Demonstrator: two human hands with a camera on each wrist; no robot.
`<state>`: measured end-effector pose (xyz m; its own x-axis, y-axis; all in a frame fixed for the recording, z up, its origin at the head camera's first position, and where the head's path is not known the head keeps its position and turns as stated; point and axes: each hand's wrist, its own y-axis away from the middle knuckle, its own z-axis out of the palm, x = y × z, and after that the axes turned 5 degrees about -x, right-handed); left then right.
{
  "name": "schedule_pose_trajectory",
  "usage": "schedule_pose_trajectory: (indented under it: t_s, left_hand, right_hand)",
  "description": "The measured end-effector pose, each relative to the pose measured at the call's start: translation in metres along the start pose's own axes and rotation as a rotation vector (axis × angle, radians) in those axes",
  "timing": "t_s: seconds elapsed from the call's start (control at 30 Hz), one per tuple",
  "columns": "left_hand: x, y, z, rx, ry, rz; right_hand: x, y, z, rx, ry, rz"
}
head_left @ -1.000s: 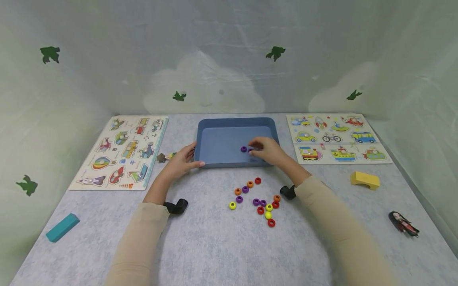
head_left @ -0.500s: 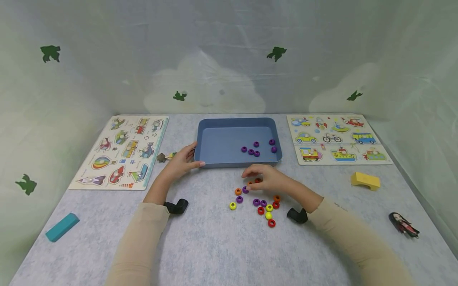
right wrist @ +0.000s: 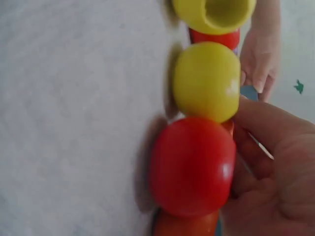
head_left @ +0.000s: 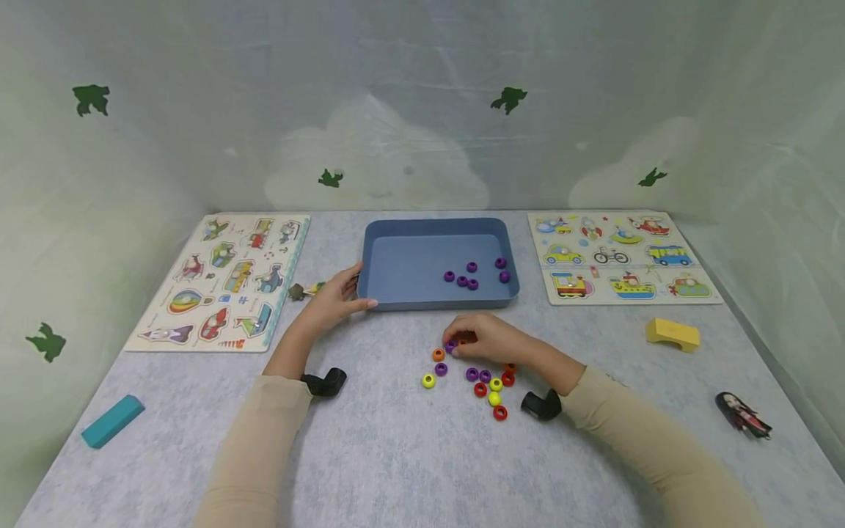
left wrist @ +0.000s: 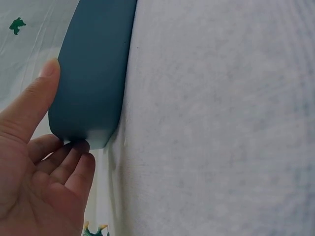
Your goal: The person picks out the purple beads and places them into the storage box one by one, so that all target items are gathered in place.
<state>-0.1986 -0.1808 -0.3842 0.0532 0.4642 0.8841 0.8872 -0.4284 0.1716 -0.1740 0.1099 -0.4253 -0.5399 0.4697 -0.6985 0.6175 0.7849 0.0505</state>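
A shallow blue tray [head_left: 422,304] lies at the back, with several purple beads [head_left: 472,284] in its right half. My left hand [head_left: 333,299] grips its front left corner, thumb at the rim and fingers bent against the outer wall. In front of the tray, my right hand [head_left: 491,339] pinches a purple bead [head_left: 451,346] between thumb and fingers. The hand partly covers an orange bead [head_left: 463,339]. Around it lie loose purple, orange, red and yellow beads [head_left: 428,380]. In the right wrist view, a red bead [right wrist: 193,167] and a yellow bead [right wrist: 206,81] overlap the hand.
Picture puzzle boards stand left [head_left: 218,282] and right [head_left: 623,257] of the tray. A teal block [head_left: 113,422] lies at the left, a yellow arch block [head_left: 672,334] and a small doll figure [head_left: 743,415] at the right. Small figurines [head_left: 298,292] lie by the left wrist.
My right hand has come out of the tray towards me, leaving several purple beads there, and has closed on a purple bead on the table. The left hand stays at the tray corner.
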Motion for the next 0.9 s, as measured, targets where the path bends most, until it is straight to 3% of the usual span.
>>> schedule_pose_trajectory:
  t_s: [0.13,0.27,0.4,0.57,0.7,0.9]
  left_hand:
    - [-0.001,0.000,0.000,-0.003,0.007,0.000]
    - [-0.002,0.000,0.000,-0.003,0.011,0.001]
    - [-0.002,0.000,0.000,-0.002,0.012,0.001]
    - [-0.002,0.000,0.000,-0.004,0.011,0.005]
    - [-0.002,-0.001,0.000,-0.005,0.013,0.005]
    - [-0.012,-0.006,-0.002,-0.002,0.008,0.002]
  right_hand:
    - [-0.009,0.000,-0.009,0.038,-0.068,0.030]
    - [-0.011,-0.004,-0.024,0.131,-0.126,0.021]
    - [-0.001,-0.013,-0.040,0.246,-0.151,0.027]
    - [0.018,-0.028,-0.058,0.343,-0.167,0.135]
    - [0.033,-0.037,-0.066,0.350,-0.143,0.230]
    - [0.045,-0.044,-0.069,0.289,-0.062,0.344]
